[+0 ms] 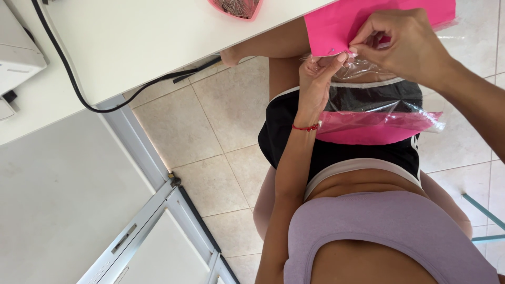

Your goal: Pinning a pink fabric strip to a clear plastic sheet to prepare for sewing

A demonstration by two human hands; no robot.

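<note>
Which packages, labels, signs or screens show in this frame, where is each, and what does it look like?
Clear plastic bag: a crinkled transparent sleeve over the lap, around the pink fabric's lower part.
Pink fabric: flat bright pink sheet at the table edge, pinched by the left hand and right hand.
Pink tray: on the table at the top, holding what look like pins.
No labels, signs or screens are visible.

A home sewing or craft corner, by the look of it: a plain white bench (158, 37) carries a pink heart-shaped dish of pins (236, 7), a black power cable (105, 100) trails off its edge, and beige floor tiles (210, 131) lie below beside white cabinet doors (152, 247).
</note>
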